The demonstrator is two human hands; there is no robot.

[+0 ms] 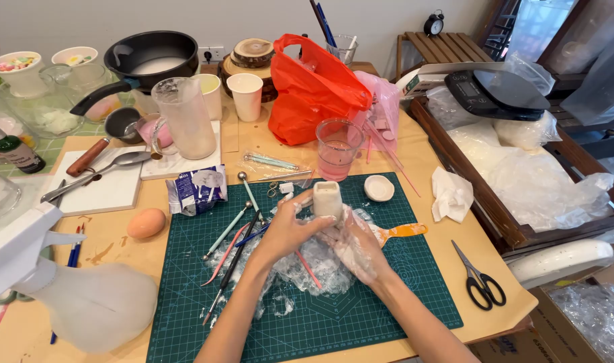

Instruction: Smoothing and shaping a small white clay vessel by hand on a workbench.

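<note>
A small beige clay block (328,199) stands upright near the middle of the green cutting mat (387,296). My left hand (285,228) grips its left side, thumb and fingers around it. My right hand (353,245), smeared with white residue, holds it from the lower right. Crumpled clear plastic wrap (315,269) lies under both hands. Several modelling tools (234,252) lie on the mat just left of my left hand. An orange-handled scraper (404,231) pokes out to the right of my right hand.
A pink-liquid cup (336,149), red plastic bag (314,87) and small white dish (379,188) sit beyond the mat. An egg (146,222), a packet (197,189) and a clear jug (185,117) are to the left. Black scissors (480,279) and a tissue (451,195) lie right.
</note>
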